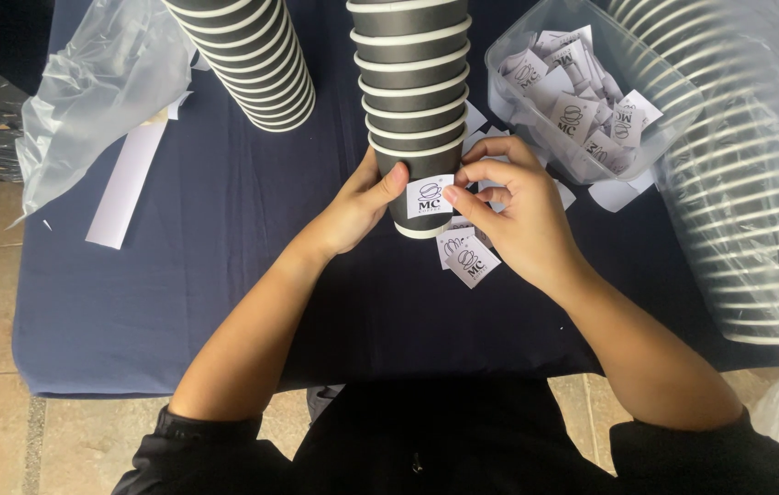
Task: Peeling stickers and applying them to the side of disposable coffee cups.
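A tall stack of dark grey paper cups with white rims (412, 92) stands upside down in the middle of the table. My left hand (357, 206) grips the lowest cup from the left, thumb resting beside a small white square sticker (430, 196) on its side. My right hand (513, 215) presses the sticker's right edge with thumb and forefinger. Two or three loose white stickers (465, 255) lie on the cloth just under my right hand.
A clear plastic tub (683, 110) holding several stickers sits at the back right. A bagged stack of cups (756, 211) lies along the right side. Another cup stack (256, 60) and a crumpled clear bag (96, 92) are at the back left. A dark blue cloth (178, 293) covers the table.
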